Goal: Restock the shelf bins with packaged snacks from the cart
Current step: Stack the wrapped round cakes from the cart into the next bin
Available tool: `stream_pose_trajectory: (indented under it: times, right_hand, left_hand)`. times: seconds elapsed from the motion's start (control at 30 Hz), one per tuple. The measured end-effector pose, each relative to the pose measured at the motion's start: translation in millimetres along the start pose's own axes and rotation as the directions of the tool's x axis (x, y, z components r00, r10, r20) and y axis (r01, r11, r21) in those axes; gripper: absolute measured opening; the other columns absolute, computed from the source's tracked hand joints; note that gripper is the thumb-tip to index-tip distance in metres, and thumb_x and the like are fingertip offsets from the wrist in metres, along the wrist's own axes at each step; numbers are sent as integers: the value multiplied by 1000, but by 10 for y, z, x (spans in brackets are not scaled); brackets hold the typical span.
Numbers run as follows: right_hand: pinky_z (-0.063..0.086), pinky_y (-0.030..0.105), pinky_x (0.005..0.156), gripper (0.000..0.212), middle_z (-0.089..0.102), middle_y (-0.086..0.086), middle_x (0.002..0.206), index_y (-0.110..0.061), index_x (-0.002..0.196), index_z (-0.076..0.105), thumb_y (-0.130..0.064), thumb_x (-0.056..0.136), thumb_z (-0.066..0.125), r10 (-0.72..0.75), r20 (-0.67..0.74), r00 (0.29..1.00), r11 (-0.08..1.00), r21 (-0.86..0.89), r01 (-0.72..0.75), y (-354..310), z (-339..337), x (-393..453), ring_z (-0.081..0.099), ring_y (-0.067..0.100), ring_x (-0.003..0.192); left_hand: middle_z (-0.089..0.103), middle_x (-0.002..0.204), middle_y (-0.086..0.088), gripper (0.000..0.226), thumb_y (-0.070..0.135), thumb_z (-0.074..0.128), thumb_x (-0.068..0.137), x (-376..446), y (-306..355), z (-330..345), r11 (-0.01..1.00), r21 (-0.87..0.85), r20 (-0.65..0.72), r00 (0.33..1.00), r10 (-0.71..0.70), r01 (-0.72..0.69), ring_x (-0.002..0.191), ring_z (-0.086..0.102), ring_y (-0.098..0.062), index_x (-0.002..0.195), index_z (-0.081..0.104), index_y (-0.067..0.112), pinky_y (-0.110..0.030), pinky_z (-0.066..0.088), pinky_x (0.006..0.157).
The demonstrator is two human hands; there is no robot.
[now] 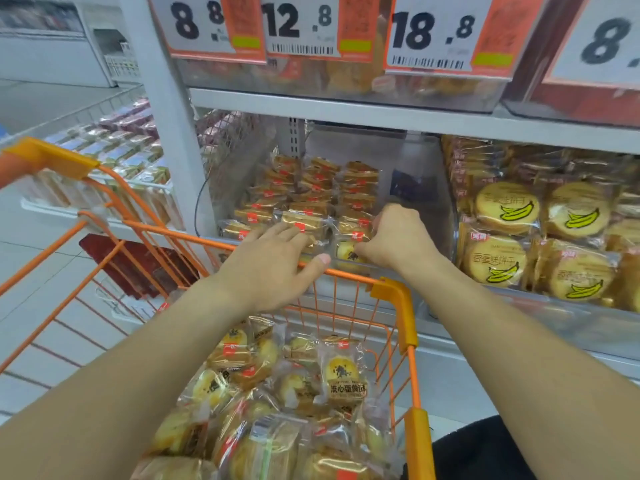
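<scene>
- Packaged snacks (pixel 304 393) heaped loose in orange cart (pixel 394 292), clear wrappers, round yellow pastries inside.
- More of same kind stacked in rows in clear shelf bin (pixel 415 161) directly beyond cart's far rim.
- Left hand (pixel 273 261) stretched over cart rim, palm down, fingers straight and together, tips resting on front-row pack (pixel 301 223) in bin; thumb out beside rim. Nothing gripped.
- Right hand (pixel 398 237) at bin's front right, fingers curled tight, pinching wrapper of round yellow pack (pixel 346 252) at bin's front edge.
- Neighbouring bin to right filled with banana-print biscuit packs (pixel 505 207).
- Price cards (pixel 429 32) hung on shelf above, reading 8.8, 12.8, 18.8.
- Dark red mat (pixel 138 265) on floor behind cart.
</scene>
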State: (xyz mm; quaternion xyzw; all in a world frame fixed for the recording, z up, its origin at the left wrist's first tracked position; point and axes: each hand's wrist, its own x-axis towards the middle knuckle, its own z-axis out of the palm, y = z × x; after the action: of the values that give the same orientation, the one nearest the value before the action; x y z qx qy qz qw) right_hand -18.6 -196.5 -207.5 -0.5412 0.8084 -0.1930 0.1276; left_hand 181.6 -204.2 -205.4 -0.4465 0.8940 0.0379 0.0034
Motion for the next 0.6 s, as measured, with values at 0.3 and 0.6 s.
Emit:
stream_pose_trajectory:
  times: [0.3, 0.6]
  right_hand:
    - [53, 42, 89, 65, 58, 12, 121, -13, 126, 52, -42, 77, 83, -100, -91, 991, 989, -121, 88, -139, -222, -138, 61, 32, 108]
    - [44, 14, 59, 14, 64, -11, 68, -20, 82, 68, -32, 86, 75, -707, 157, 690, 705, 237, 669, -868, -17, -843, 59, 3, 63]
  left_hand:
    - [57, 127, -5, 29, 22, 54, 96, -237, -138, -270, 955, -276, -275, 961, 33, -112, 129, 43, -22, 123, 61, 14, -37, 36, 109]
    - [65, 119, -5, 49, 49, 63, 89, -919, -660, -382, 918, 313, 584, 713, -388, 243, 100, 61, -22, 121, 64, 12, -34, 51, 85]
